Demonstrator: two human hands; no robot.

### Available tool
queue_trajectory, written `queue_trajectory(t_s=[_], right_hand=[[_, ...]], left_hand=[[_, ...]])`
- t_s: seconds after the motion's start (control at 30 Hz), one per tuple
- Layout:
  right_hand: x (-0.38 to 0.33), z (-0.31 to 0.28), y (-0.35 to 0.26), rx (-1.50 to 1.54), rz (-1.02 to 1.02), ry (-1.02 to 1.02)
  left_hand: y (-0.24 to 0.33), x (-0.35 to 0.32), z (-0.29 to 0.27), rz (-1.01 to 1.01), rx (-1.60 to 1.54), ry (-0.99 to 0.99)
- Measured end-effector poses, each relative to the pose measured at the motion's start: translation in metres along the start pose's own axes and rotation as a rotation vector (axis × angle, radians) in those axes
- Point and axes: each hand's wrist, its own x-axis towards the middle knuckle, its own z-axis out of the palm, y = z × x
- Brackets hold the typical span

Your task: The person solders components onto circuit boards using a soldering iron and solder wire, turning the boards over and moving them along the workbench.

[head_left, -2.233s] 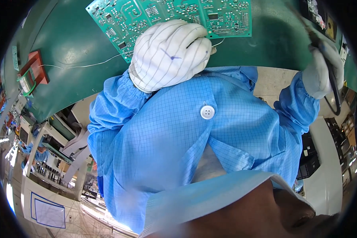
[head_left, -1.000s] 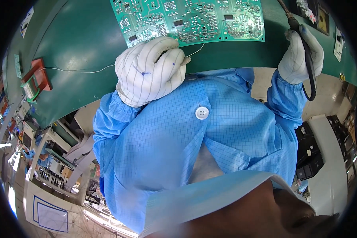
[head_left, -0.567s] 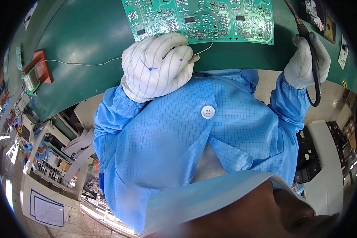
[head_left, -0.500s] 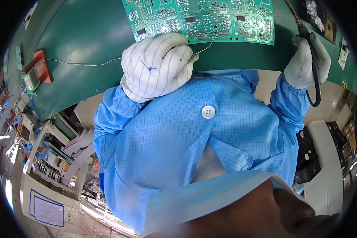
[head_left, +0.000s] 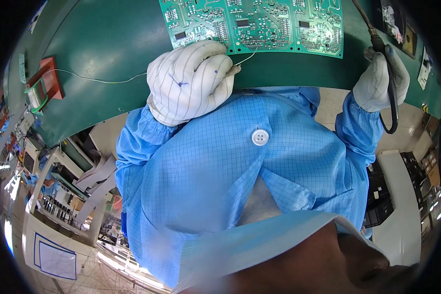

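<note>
My left hand (head_left: 188,81), in a white striped glove, is closed around a thin solder wire (head_left: 247,59). The wire's free end sticks out past the fingertips toward the near edge of a green circuit board panel (head_left: 286,49). This panel carries many small parts and several dark chips, and its far side runs out of view. At the panel's left near corner the glove overlaps its edge; contact is unclear. Over on the right, my gloved right hand (head_left: 380,81) grips a soldering iron (head_left: 377,41), whose tip points away beyond the top of the picture.
A solder spool (head_left: 35,97) sits on a red stand (head_left: 52,78) at the left of the green table (head_left: 103,44), its wire running to my left hand. The iron's black cable (head_left: 393,115) loops below my right hand. Dark trays (head_left: 409,39) lie at the far right.
The circuit board panel has shifted slightly to the right. My left hand has moved a little to the left with the solder wire. The right hand has hardly moved.
</note>
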Motion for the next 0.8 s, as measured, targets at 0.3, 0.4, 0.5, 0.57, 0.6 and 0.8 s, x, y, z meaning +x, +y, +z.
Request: queue_trajectory(t_s=[0.3, 0.4, 0.5, 0.57, 0.6, 0.8], right_hand=[[0.000, 0.000, 0.000, 0.065, 0.005, -0.005], [0.002, 0.001, -0.004, 0.012, 0.009, -0.014], [0.003, -0.001, -0.003, -0.052, -0.012, -0.026], [0.003, 0.000, -0.005, -0.035, -0.008, -0.021], [0.003, 0.001, -0.006, -0.020, -0.004, -0.014], [0.002, 0.003, -0.007, 0.003, 0.019, 0.013]], left_hand=[[-0.006, -0.004, -0.010, -0.068, 0.036, 0.002], [-0.010, -0.005, -0.010, -0.043, 0.016, 0.016], [-0.009, -0.007, -0.009, -0.047, 0.028, 0.029], [-0.008, -0.008, -0.009, -0.049, 0.032, 0.036], [-0.008, -0.008, -0.009, -0.049, 0.035, 0.027], [-0.008, -0.012, -0.008, -0.059, 0.057, 0.011]])
